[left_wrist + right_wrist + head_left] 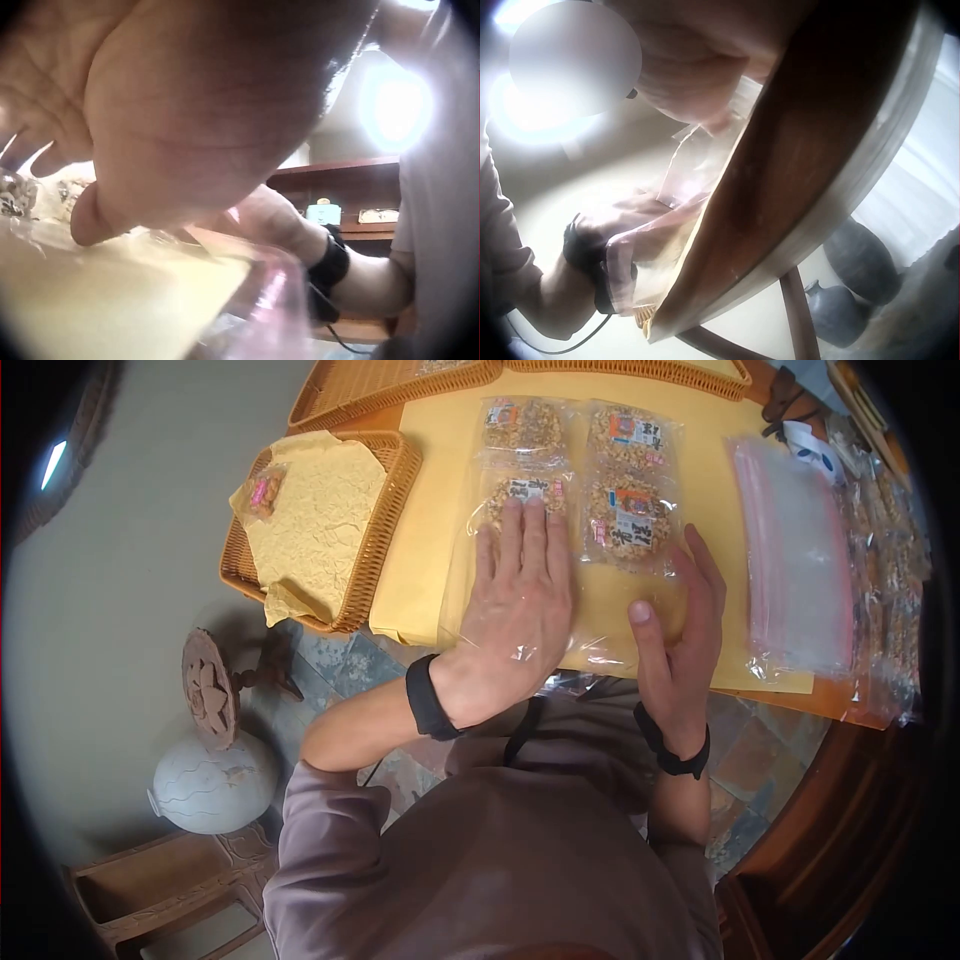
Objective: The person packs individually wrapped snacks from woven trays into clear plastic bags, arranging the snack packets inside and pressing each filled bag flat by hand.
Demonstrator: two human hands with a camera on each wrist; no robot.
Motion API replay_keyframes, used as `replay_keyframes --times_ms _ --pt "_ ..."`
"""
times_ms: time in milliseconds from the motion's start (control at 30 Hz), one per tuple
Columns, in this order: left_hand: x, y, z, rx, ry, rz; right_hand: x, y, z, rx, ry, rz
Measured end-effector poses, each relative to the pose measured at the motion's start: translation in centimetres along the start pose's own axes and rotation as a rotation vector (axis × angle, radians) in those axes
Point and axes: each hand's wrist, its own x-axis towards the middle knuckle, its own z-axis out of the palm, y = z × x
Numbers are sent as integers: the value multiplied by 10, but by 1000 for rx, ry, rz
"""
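Four round nut cakes, each wrapped with a label, lie in a clear plastic bag [600, 585] on yellow paper [420, 560]. My left hand [520, 595] lies flat on the bag, fingers straight, the fingertips on the lower left cake [495, 490]. To the right, my right hand [690, 645] is beside the bag's lower right part, thumb and fingers apart and relaxed, below the lower right cake [630, 540]. The left wrist view shows the left palm [172, 112] over the plastic. In the right wrist view the right hand [697, 60] is at the table edge.
A wicker basket [385, 520] with crumpled paper and a small packet stands at the left. Further baskets [400, 390] are at the back. A stack of empty clear bags [800, 560] lies at the right, beside more wrapped cakes [885, 570]. A round vase [215, 785] stands lower left.
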Motion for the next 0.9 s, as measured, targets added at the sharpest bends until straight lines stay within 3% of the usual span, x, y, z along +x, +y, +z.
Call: replay_keyframes --times_ms 67,300,400,533,667,700,767,833,867,900 --pt "-2 1 -2 37 -48 -9 1 2 1 10 10 -16" --pt "-43 3 -29 -273 -133 33 1 2 0 15 -5 -27" --pt "-38 -12 -24 -152 -231 110 -1 3 0 28 -1 -38" --pt "-56 -15 -27 -81 -146 186 -1 3 -3 7 -12 -52" --pt "-44 -45 -106 -564 -826 554 -1 2 -4 0 -24 -53" --pt "-39 -58 -114 -564 -828 551 -1 2 -5 -9 -33 -52" --pt "-26 -90 -123 -1032 -604 573 0 -1 -5 -4 -35 -44" --pt "9 -138 -130 -1077 -458 437 0 -3 -4 1 -34 -38" --pt "25 -149 -135 -897 -301 177 0 -4 -4 -56 -50 -39" --pt "49 -153 -135 -938 -251 -139 0 -5 -4 -114 -64 -42"
